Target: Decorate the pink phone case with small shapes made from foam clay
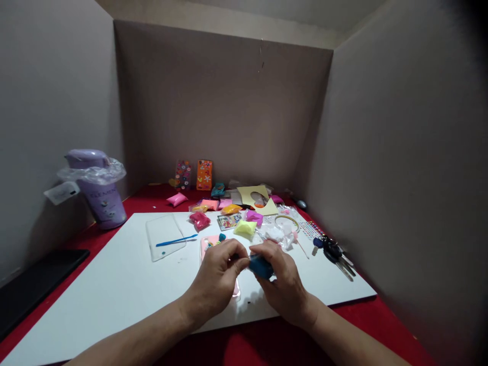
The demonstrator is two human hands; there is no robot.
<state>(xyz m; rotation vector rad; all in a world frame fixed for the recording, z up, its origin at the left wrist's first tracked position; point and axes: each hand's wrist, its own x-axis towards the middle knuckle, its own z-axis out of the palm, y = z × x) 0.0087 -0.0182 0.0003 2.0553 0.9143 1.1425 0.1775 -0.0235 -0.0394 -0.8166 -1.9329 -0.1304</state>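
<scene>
My left hand (218,270) and my right hand (281,278) meet over a white board (114,300), fingers curled and pinched on a lump of blue clay (261,266). The clay sits mostly in my right hand, with my left fingertips touching its left end. Under my left hand lies a pink phone case (209,244) with small clay pieces on it, partly hidden by the hand.
A clear phone case (164,243) with a blue modelling tool (176,240) lies left. Several coloured clay packets (244,227) and sticker sheets are behind. A key bunch (335,254) lies right, a purple jug (99,189) far left, a black pad (34,282) beside the board. Cardboard walls surround.
</scene>
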